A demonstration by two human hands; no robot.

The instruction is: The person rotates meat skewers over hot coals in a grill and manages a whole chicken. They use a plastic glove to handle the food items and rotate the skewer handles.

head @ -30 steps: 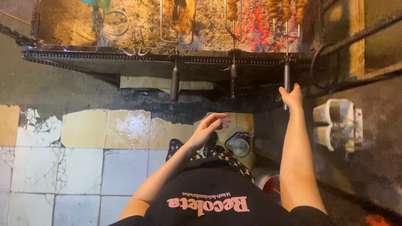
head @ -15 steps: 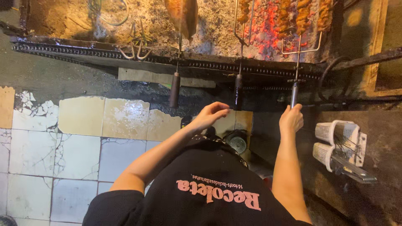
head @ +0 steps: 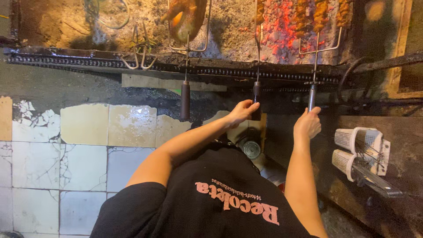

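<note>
Head view, looking down at a charcoal grill (head: 246, 70) with glowing coals (head: 282, 26) at the top of frame. Taking the grill's front rail as landmark: three skewers hang over it, handles pointing toward the person. Left hand (head: 241, 113) sits just below the rail, fingers curled around the dark handle of the middle skewer (head: 257, 90), grasping it. Right hand (head: 307, 124) is below the rail further right, fingertips touching the lower end of the metal handle of the right skewer (head: 312, 94); fingers bent around it, full closure hard to tell from this angle. Right skewer carries a two-pronged fork and rows of meat pieces (head: 319, 11) above the rail, over the coals. Left skewer (head: 185, 99) with dark wooden handle hangs free left of both hands, a larger piece of meat (head: 185, 17) on it above the rail. Spare metal hooks (head: 139, 55) rest on the rail far left. Below the rail: cracked pale floor tiles (head: 83, 136). Right of the grill, a wall-mounted white plastic basket holder (head: 359, 152) with tongs. Person wears a black shirt (head: 211, 198).
</note>
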